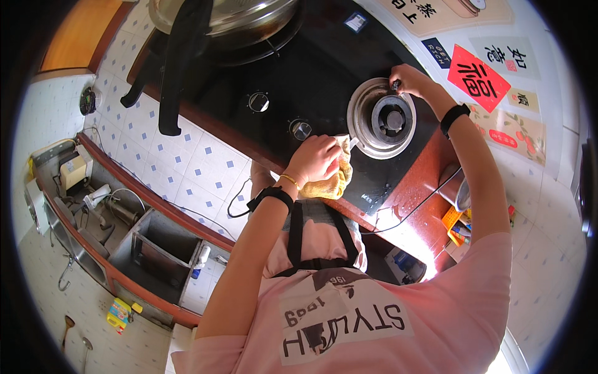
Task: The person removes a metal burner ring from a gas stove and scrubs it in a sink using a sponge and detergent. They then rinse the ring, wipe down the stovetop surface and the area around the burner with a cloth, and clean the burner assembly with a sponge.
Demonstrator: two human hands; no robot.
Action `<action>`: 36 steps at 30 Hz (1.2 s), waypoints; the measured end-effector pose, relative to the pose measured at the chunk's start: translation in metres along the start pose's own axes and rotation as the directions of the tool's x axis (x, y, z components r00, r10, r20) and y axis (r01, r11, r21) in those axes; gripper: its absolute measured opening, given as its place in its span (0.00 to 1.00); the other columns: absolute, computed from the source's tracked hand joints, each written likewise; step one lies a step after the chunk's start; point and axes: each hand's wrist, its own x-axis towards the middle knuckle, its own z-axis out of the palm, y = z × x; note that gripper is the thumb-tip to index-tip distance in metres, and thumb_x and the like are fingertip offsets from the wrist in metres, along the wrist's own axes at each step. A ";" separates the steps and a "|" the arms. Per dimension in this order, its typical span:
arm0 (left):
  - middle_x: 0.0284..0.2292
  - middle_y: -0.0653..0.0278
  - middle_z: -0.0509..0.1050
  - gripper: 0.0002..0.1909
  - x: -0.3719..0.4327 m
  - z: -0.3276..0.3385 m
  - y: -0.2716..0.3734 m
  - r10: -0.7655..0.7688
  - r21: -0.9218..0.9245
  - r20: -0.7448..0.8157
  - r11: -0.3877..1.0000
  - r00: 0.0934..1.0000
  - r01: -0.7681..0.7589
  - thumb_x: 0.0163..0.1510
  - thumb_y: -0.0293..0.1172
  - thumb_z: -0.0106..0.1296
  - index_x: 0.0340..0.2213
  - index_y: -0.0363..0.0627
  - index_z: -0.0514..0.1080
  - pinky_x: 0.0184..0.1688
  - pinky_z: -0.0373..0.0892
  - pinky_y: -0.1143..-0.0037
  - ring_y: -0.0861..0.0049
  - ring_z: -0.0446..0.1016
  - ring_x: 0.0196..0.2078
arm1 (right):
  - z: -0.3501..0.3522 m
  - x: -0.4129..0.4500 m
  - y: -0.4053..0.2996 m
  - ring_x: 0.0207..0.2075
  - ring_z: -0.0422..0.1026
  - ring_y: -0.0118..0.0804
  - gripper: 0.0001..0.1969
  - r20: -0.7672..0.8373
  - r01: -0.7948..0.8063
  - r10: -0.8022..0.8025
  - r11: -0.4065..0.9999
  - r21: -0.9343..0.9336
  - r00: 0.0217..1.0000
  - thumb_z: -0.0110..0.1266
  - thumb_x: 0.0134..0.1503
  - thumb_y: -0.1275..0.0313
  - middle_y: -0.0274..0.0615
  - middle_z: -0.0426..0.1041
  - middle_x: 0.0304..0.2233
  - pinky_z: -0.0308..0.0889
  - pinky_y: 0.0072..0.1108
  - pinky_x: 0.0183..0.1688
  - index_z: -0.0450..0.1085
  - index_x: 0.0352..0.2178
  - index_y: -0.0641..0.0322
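My left hand (314,161) grips a bunched yellow cloth (329,184) at the front edge of the black cooktop (317,61). A small whitish piece (354,142) sticks out beside the cloth, towards the burner. My right hand (411,83) is at the far rim of the gas burner's round metal drip pan (359,133). Pinched in its fingers is a small dark object (396,85), too small to identify. No pan support stands over the burner head (394,120). Close to my left hand is a control knob (300,130); a second knob (258,102) lies further left.
A lidded metal pan (252,23) sits on the other burner, its black handle (174,70) jutting over the counter edge. A black cable (420,203) crosses the red-brown countertop (411,196). An orange basket (452,224) and a metal pot (461,194) stand at right.
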 end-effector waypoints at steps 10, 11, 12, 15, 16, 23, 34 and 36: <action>0.27 0.65 0.66 0.08 -0.004 0.000 -0.001 -0.008 0.010 -0.004 1.000 1.000 0.008 0.39 0.32 0.51 0.24 0.47 0.65 0.34 0.63 0.72 0.71 0.66 0.31 | 0.003 0.009 -0.013 0.35 0.67 0.47 0.10 -0.152 0.225 -0.222 0.974 0.004 0.963 0.57 0.34 0.79 0.45 0.68 0.27 0.63 0.29 0.39 0.71 0.25 0.63; 0.29 0.65 0.67 0.09 -0.004 0.001 -0.003 -0.016 0.023 0.033 1.000 0.999 0.015 0.40 0.33 0.51 0.25 0.47 0.65 0.35 0.63 0.72 0.72 0.67 0.32 | 0.001 0.000 -0.001 0.35 0.67 0.47 0.11 -0.091 0.149 -0.152 0.988 -0.035 0.984 0.58 0.32 0.80 0.45 0.68 0.27 0.63 0.29 0.39 0.71 0.24 0.63; 0.29 0.65 0.67 0.09 -0.003 0.001 -0.002 -0.021 0.020 0.029 1.000 0.999 0.020 0.40 0.33 0.51 0.25 0.47 0.65 0.35 0.63 0.72 0.72 0.67 0.32 | 0.001 -0.008 0.004 0.35 0.67 0.47 0.12 -0.091 0.113 -0.113 0.994 -0.007 0.989 0.58 0.32 0.80 0.45 0.68 0.27 0.63 0.30 0.39 0.71 0.24 0.63; 0.29 0.65 0.67 0.09 -0.001 0.001 0.000 -0.016 0.008 0.026 1.000 1.000 0.016 0.40 0.34 0.51 0.25 0.47 0.65 0.35 0.63 0.72 0.71 0.67 0.32 | 0.008 -0.006 0.010 0.35 0.68 0.47 0.12 -0.135 0.147 -0.154 0.987 -0.057 0.979 0.58 0.32 0.79 0.44 0.69 0.28 0.64 0.30 0.39 0.72 0.25 0.61; 0.27 0.65 0.66 0.08 -0.001 0.001 0.000 -0.010 -0.002 -0.005 1.000 1.000 0.010 0.39 0.32 0.52 0.24 0.47 0.65 0.34 0.63 0.72 0.71 0.67 0.31 | 0.009 -0.003 0.005 0.36 0.68 0.47 0.12 -0.180 0.212 -0.234 0.968 -0.132 0.956 0.59 0.33 0.77 0.43 0.69 0.29 0.64 0.30 0.39 0.73 0.26 0.59; 0.27 0.64 0.66 0.08 -0.003 0.001 0.000 0.007 0.005 -0.014 1.000 1.000 -0.007 0.38 0.31 0.51 0.23 0.46 0.65 0.34 0.64 0.72 0.70 0.66 0.31 | 0.008 0.020 -0.033 0.36 0.67 0.46 0.12 -0.166 0.339 -0.343 0.939 -0.052 0.924 0.55 0.33 0.81 0.44 0.68 0.28 0.63 0.29 0.42 0.71 0.25 0.63; 0.26 0.63 0.65 0.07 0.001 0.001 0.001 0.012 0.000 -0.041 1.000 0.999 -0.012 0.37 0.28 0.50 0.22 0.45 0.65 0.31 0.64 0.72 0.69 0.66 0.28 | 0.021 0.000 -0.001 0.38 0.68 0.46 0.12 -0.289 0.199 -0.186 0.980 0.014 0.939 0.57 0.35 0.78 0.44 0.70 0.30 0.64 0.29 0.40 0.72 0.28 0.59; 0.26 0.63 0.65 0.07 0.002 0.002 0.002 0.019 0.015 -0.030 1.000 0.999 -0.018 0.37 0.27 0.50 0.22 0.45 0.64 0.31 0.64 0.72 0.69 0.66 0.28 | 0.021 0.014 -0.025 0.38 0.68 0.47 0.11 -0.304 0.263 -0.222 0.960 0.100 0.926 0.57 0.38 0.77 0.44 0.70 0.30 0.64 0.30 0.40 0.73 0.28 0.59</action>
